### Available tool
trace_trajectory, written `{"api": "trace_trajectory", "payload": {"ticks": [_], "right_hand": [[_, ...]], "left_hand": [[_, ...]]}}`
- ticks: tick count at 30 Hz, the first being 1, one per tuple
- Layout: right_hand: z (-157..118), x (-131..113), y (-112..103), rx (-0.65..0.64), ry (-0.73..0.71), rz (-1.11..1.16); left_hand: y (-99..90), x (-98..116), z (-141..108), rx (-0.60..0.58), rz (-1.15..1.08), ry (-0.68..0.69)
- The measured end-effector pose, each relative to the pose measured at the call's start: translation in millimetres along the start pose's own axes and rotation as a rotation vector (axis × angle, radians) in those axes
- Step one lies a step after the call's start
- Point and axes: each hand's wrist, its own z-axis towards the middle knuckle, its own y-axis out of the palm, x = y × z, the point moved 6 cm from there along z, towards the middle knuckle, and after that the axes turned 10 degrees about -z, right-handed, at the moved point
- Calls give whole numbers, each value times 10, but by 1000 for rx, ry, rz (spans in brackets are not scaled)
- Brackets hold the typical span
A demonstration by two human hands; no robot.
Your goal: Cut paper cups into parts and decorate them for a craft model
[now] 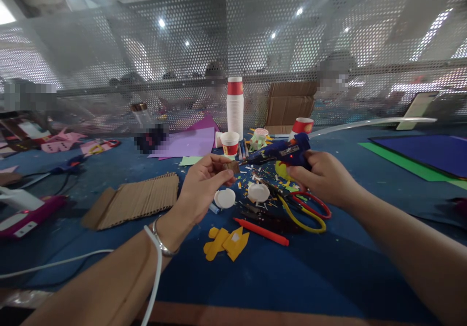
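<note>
Between the thumb and fingers of my left hand [207, 185] is a small brown piece of cardboard [232, 166]. My right hand [323, 177] grips a blue glue gun [280, 152] by its handle, with a clear glue stick [372, 123] jutting from the back. The gun's nozzle points left and is at the cardboard piece; whether they touch I cannot tell. Below the hands lie two white paper discs [224, 198], a red marker [261, 232], yellow paper cutouts [226, 242] and scissors [310, 211] with red and yellow handles.
A tall stack of paper cups [235, 107] stands at the back by a perforated metal screen [175, 48]. Corrugated cardboard [140, 200] lies at left, near a power strip [31, 219] and a white cable [155, 272]. Coloured sheets [419, 155] lie at right; paper scraps litter the middle.
</note>
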Motion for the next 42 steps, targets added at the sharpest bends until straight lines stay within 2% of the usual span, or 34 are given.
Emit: {"api": "trace_trajectory", "payload": {"ticks": [5, 10, 11, 13, 14, 19, 23, 29, 33, 36, 37, 39, 41, 42], "right_hand": [[27, 109, 72, -94, 54, 290], [107, 323, -46, -87, 169, 445], [127, 378, -81, -100, 188, 399], [173, 524, -214, -40, 231, 104], [197, 596, -268, -21, 248, 29], [297, 899, -400, -16, 307, -145], [312, 982, -356, -43, 349, -190], [289, 934, -212, -73, 316, -153], [268, 870, -301, 32, 295, -218], [211, 720, -375, 158, 268, -339], [182, 602, -393, 240, 199, -430], [96, 290, -333, 355, -37, -469], [-17, -7, -157, 318, -256, -331], [-81, -152, -33, 234, -364, -225]], "left_hand": [[-25, -26, 20, 22, -41, -21], [-23, -20, 18, 46, -95, -60], [-19, -18, 17, 47, -99, -62], [-11, -17, 15, 45, -104, -63], [-7, -18, 14, 42, -104, -63], [1, -19, 14, 29, -92, -54], [0, -22, 22, 25, -83, -55], [-11, -29, 24, 19, -50, -55], [-28, -37, 24, 38, -30, -58], [-31, -32, 28, 53, -29, -55], [-31, -27, 28, 57, -31, -52], [-29, -16, 27, 65, -41, -47], [-32, -7, 23, 77, -52, -45], [-34, -3, 22, 83, -52, -44]]}}
